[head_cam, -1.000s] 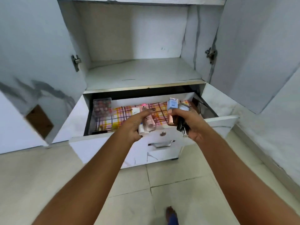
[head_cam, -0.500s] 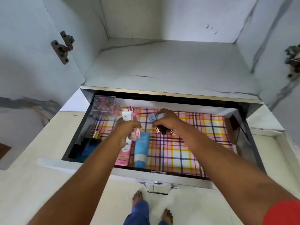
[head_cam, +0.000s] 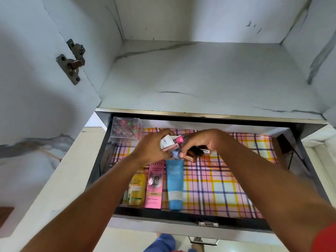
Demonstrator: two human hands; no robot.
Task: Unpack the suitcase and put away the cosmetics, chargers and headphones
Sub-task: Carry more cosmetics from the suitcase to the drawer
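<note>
1. At the centre of the frame I see my left hand [head_cam: 152, 150] curled round a small white-and-pink box [head_cam: 168, 144] and a tube with a glossy pink cap [head_cam: 179, 139], its fingers clenched on them above the drawer.
2. Just right of it, my right hand [head_cam: 205, 142] grips a bundle of slim cosmetics: dark cylindrical tubes [head_cam: 195, 152], one with a rose-gold metallic end [head_cam: 189, 158], and a pale blue cap [head_cam: 175, 154] pinched at the fingertips. The two hands nearly touch.
3. The open drawer [head_cam: 307, 171] fills the middle band of the frame, dark-walled, lined with a smooth plaid sheet [head_cam: 227, 182] in pink, yellow and purple.
4. In the lower centre, lying flat side by side on the liner: a translucent yellow bottle [head_cam: 136, 190], a flat pink carton [head_cam: 154, 184] printed "BB", and a matte blue squeeze tube [head_cam: 175, 186] with its cap toward the drawer front.
5. At the drawer's upper left corner stands a clear, hard-edged acrylic box [head_cam: 125, 128] with small round coloured items inside.
6. Above, a white marble-patterned shelf [head_cam: 200, 75] with grey veins; a metal hinge [head_cam: 71, 60] at upper left.
7. A chrome handle [head_cam: 208, 223] sits on the drawer front at the bottom centre.
</note>
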